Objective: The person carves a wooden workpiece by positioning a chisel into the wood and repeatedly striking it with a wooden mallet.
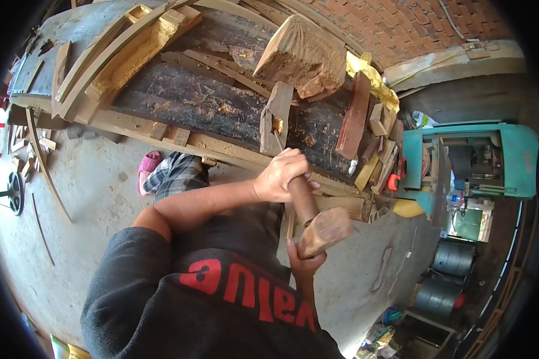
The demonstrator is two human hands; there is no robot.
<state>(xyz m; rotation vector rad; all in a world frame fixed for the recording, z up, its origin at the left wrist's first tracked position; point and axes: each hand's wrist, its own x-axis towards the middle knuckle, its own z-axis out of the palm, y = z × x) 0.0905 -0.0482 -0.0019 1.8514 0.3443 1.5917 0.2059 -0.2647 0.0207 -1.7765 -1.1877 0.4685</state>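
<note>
My left hand (284, 176) is wrapped round the handle of a chisel (304, 202). The narrow blade runs up to a ragged notch in a small wooden block (273, 116), which lies across a dark log bench (221, 107). Closed from below, my right hand (305, 260) grips a wooden mallet (326, 232). The mallet's blocky head is right at the butt end of the chisel handle. Part of my right forearm is hidden behind my shirt.
A big rough wood chunk (305, 57) and a reddish board (354, 113) lie on the log. Curved wood strips (117, 57) are stacked at the left. A red tape measure (394, 182) sits near the right end, beside a teal machine (503, 158).
</note>
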